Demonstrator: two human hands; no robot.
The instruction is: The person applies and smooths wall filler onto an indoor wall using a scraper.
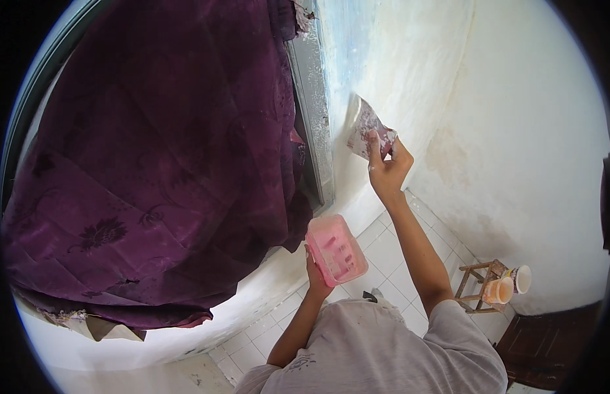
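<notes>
My right hand (390, 171) is raised to the white wall (397, 59) beside the window. Its thumb and fingers close on a flat putty scraper (366, 125), smeared with white and reddish-brown patches. The scraper's far edge is at the wall; whether it touches I cannot tell. Lower down, my left hand (317, 277) grips a pink, rectangular plastic tub (338, 249) by its near left side. The tub is tilted, its open side toward me, with pink and whitish smears inside. Most of the left fingers are hidden behind it.
A dark purple patterned curtain (173, 151) hangs on the left, by a grey window frame (311, 111). At the lower right a wooden stool (472, 279) stands by an orange tub (498, 290) and a white tub (520, 279). White tiles (384, 253) cover the floor.
</notes>
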